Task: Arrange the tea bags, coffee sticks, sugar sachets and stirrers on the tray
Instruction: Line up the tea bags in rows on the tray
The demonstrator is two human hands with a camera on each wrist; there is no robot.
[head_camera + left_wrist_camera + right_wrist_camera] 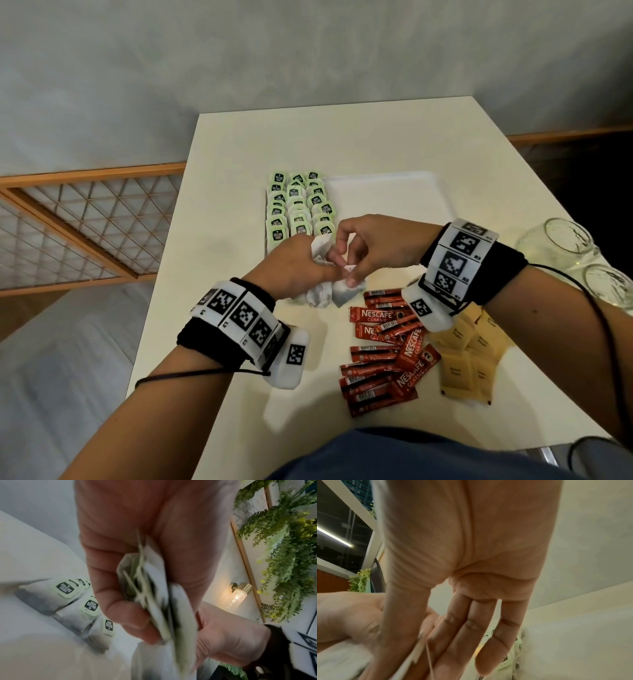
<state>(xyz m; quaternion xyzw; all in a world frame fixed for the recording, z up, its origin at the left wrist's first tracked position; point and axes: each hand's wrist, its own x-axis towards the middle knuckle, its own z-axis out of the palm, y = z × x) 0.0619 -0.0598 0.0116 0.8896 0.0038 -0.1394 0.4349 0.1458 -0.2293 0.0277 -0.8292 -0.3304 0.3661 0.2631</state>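
Three columns of green-tagged tea bags (297,209) lie on the left part of the white tray (387,195). My left hand (308,263) hovers over the tray's near edge and grips a bunch of tea bags (320,248); the left wrist view shows the bunch (154,601) squeezed between thumb and fingers. My right hand (347,272) meets it from the right and pinches one tea bag (344,293) by its tag and string (419,647). Red coffee sticks (387,353) and brown sugar sachets (469,356) lie loose on the table near me. I see no stirrers.
Two glass jars (565,243) lie at the table's right edge. The right part of the tray is bare. The cream table (239,154) stands against a grey wall, with a wooden lattice panel (85,219) on the left.
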